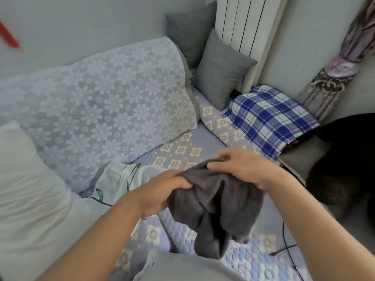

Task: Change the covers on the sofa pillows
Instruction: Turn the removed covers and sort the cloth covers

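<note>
Head view looks down on a sofa [203, 142] whose seat carries a quilted lilac pad with cream flower squares. A long back cushion [105, 102] under white daisy lace leans along the rear edge of the seat. At the left edge lies a plain white pillow [26, 189], and beside it a crumpled pale cover [117, 179] with dark green piping rests on the seat. Towards the far right corner of the sofa, a blue checked pillow [269, 118] lies flat, with two grey pillows [221, 72] standing upright behind it against the white radiator [245, 23]. Over the front edge of the seat, both hands hold a dark grey cover [219, 203] in the air, apart from the pad below. The left hand [162, 193] is clenched on the cloth's bunched upper left part, thumb on top. The right hand [239, 167] pinches the top hem between fingers and thumb. The cloth hangs below in loose folds.
</note>
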